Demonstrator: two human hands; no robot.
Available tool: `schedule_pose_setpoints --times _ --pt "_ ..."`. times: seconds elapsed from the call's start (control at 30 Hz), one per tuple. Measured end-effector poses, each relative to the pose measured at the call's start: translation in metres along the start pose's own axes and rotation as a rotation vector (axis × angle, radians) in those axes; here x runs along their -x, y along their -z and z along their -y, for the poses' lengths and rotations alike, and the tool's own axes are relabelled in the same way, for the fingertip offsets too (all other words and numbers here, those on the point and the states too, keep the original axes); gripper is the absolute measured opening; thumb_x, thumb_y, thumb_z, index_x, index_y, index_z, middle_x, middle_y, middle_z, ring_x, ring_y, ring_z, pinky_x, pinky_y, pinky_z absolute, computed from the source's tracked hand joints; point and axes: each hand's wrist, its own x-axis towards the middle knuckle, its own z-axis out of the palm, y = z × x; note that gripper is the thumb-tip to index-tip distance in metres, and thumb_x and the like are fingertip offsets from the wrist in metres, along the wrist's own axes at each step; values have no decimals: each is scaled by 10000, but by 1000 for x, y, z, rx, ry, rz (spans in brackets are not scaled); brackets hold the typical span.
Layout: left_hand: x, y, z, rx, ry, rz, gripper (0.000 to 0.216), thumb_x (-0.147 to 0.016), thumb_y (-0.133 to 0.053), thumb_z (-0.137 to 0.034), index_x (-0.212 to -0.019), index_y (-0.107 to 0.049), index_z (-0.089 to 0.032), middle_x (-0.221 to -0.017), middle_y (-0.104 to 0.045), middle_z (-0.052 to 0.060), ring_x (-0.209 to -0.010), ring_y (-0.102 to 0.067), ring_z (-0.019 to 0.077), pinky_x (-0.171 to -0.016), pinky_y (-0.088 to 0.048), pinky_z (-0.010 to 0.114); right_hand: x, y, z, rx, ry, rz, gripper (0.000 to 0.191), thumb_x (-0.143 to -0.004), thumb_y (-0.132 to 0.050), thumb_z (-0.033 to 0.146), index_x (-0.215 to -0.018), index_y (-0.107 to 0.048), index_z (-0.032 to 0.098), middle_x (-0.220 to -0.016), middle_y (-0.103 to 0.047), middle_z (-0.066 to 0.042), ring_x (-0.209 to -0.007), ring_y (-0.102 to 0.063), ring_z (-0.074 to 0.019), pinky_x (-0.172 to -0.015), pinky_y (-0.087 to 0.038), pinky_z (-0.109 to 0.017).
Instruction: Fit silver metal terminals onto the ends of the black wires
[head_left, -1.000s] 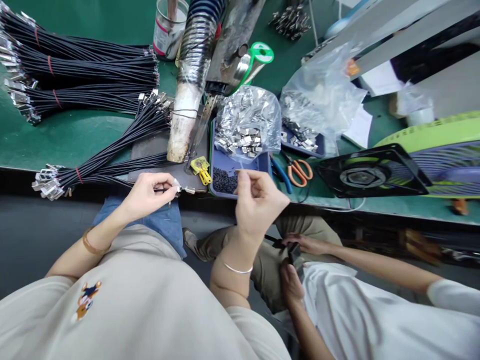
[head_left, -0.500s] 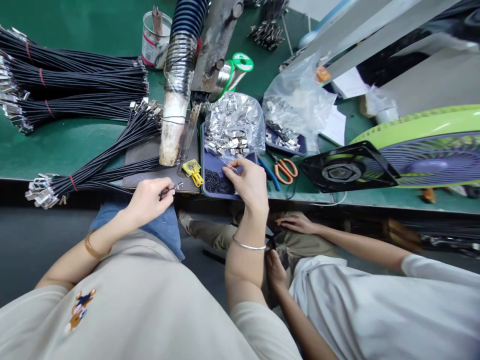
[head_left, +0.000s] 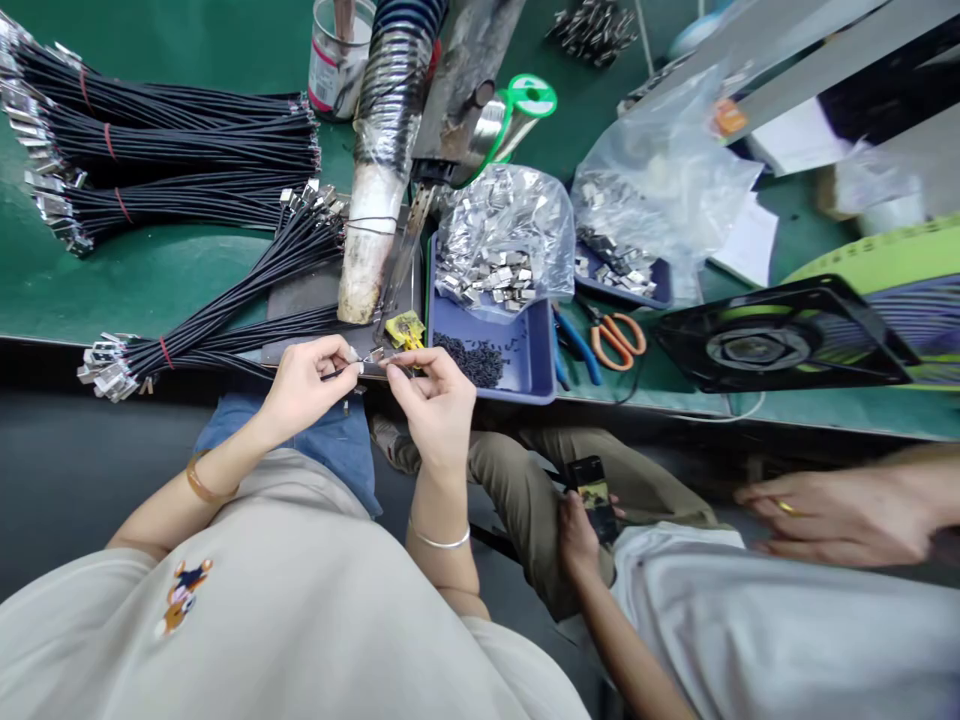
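My left hand [head_left: 304,383] pinches the end of a thin black cable [head_left: 336,372] at the front edge of the green bench [head_left: 150,280]. My right hand [head_left: 433,400] is closed in a pinch right beside it, fingertips meeting the cable's tip around a small metal terminal [head_left: 375,357]. Just right of my hands is a blue tray [head_left: 534,355] holding a heap of tiny black pieces [head_left: 472,358] and a clear bag of metal terminals [head_left: 499,255].
Bundles of black cables with metal ends [head_left: 187,150] cover the left of the bench. A ribbed hose and metal fixture [head_left: 386,140] stand at the centre, orange scissors [head_left: 619,335] and a fan [head_left: 780,345] to the right. A seated person [head_left: 750,620] beside me holds a phone [head_left: 596,492].
My right hand has left the blue tray and come left to meet my left hand at the cable tip. The person beside me has raised a phone.
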Motion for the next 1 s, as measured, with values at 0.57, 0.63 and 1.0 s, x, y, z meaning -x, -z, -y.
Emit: schedule_pose_setpoints --times 0.57,0.63,1.0 --pt "0 3 2 -42 -58 79 135 -757 -613 -255 -691 -630 -139 -612 -573 -16 -543 -446 73 -512 -360 184 -6 2 3 80 49 93 126 -776 -650 308 -786 -623 185 -707 -620 48 -416 -251 -8 -411 -197 -193" --pt "1 3 2 -46 -56 82 137 -758 -611 -252 -688 -630 -136 -608 -575 -14 -544 -456 75 -521 -368 188 -6 3 5 94 56 103 122 -781 -648 306 -789 -623 187 -711 -629 46 -415 -252 -11 -410 -201 -196" --pt "0 10 2 4 -87 109 160 -792 -664 -268 -785 -748 -132 -769 -732 62 -664 -624 134 -623 -491 222 -1 0 -2 148 129 -58 199 -854 -678 374 -937 -696 194 -684 -668 25 -475 -452 -74 -478 -351 -219"
